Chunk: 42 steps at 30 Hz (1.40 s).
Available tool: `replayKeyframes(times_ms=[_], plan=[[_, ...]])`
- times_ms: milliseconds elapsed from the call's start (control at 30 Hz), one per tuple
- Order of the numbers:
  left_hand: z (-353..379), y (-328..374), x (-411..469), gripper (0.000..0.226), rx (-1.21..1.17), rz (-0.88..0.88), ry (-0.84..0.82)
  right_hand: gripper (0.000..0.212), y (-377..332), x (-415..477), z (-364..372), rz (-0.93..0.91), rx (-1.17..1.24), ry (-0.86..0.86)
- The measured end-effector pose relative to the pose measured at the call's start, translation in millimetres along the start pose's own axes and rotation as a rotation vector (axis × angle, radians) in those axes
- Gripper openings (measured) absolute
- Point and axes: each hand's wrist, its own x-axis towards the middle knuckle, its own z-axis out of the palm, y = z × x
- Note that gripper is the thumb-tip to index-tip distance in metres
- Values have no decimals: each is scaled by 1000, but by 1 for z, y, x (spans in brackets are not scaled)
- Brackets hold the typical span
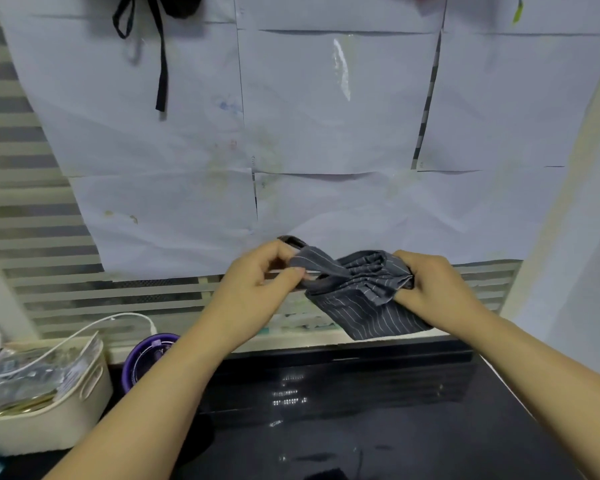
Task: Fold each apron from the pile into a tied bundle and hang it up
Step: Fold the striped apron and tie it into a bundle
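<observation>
A grey pinstriped apron [361,299] is bunched into a folded bundle held in the air before the papered wall. My right hand [426,285] grips the gathered right end of the bundle. My left hand [257,275] pinches the apron's strap end [307,258], which is drawn out to the left of the bundle and wraps across it. A dark apron [160,15] hangs at the top left of the wall, its black ties dangling down.
White paper sheets [326,116] cover the wall. Below lies a glossy black counter [361,410]. A cream basket [39,393] with packets and a white cable stands at left, a purple round container [149,355] beside it. A pale wall [586,237] closes the right side.
</observation>
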Motion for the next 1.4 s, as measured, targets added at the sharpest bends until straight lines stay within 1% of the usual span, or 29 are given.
replayKeyframes(times_ms=[33, 100, 167, 200, 233, 267, 333, 400, 467, 533, 567, 600, 633, 667, 733, 767, 800, 833, 933, 967, 1033, 1100, 1167, 1200, 1233, 1333, 1367, 1400], plan=[[2, 1, -1, 8, -64, 21, -42, 15, -3, 0, 1, 20, 15, -16], [4, 5, -2, 10, -129, 16, -162, 21, -10, 1, 3, 67, 69, -51], [7, 3, -1, 21, -223, -107, -343, 17, -14, 1, 3, 115, 144, -70], [8, 2, 0, 29, -250, -208, -441, 13, -16, 2, 3, 131, 181, -67], [8, 1, 0, 35, -223, -302, -529, 11, -19, 2, 2, 144, 217, -66], [8, 0, 0, 37, -121, -369, -595, 9, -21, 3, 0, 156, 250, -74], [7, -3, -3, 34, 121, -380, -662, 8, -26, 3, -1, 173, 284, -125], [7, -3, -9, 27, 186, -341, -703, 8, -32, 4, -1, 167, 290, -184], [6, -3, -10, 19, 188, -353, -718, 9, -38, 4, -1, 162, 304, -222], [-1, -1, -10, 4, 207, -389, -771, 9, -42, 4, -3, 170, 320, -261], [-5, 1, -10, 12, 257, -383, -810, 9, -44, 4, -4, 178, 321, -288], [-8, 3, -10, 28, 270, -360, -841, 12, -45, 4, -5, 186, 315, -317], [-9, 3, -11, 43, 181, -342, -830, 15, -46, 4, -5, 192, 309, -345], [-8, 3, -12, 49, 14, -348, -746, 18, -47, 4, -5, 198, 309, -365], [-4, 1, -9, 49, -333, -409, -402, 17, -50, 4, -4, 207, 337, -376], [1, 0, -7, 53, -440, -425, -234, 15, -52, 4, -4, 219, 359, -372], [5, -3, -6, 58, -460, -414, -134, 14, -54, 5, -3, 232, 378, -369], [8, -7, -6, 64, -400, -375, -103, 14, -56, 5, -2, 242, 385, -369], [14, -10, -12, 88, -35, -226, -191, 20, -63, 6, -1, 183, 297, -367], [16, -10, -13, 94, 33, -204, -203, 22, -66, 6, -1, 138, 244, -353], [19, -9, -12, 101, 95, -167, -223, 16, -72, 6, -4, 29, 172, -340], [20, -9, -8, 104, 172, -131, -253, 18, -79, 8, -9, -68, 132, -411], [21, -11, -4, 98, 276, -92, -292, 19, -84, 12, -13, -124, 108, -492], [22, -12, -2, 96, 331, -90, -295, 16, -85, 14, -14, -130, 99, -509], [23, -11, 0, 99, 363, -103, -286, 14, -86, 17, -13, -131, 86, -515], [28, -9, 4, 115, 362, -125, -262, 15, -83, 19, -17, -111, 99, -505], [29, -8, 6, 118, 348, -133, -268, 19, -82, 18, -21, -101, 97, -476], [30, -7, 7, 118, 329, -146, -262, 27, -79, 17, -26, -84, 85, -406]])
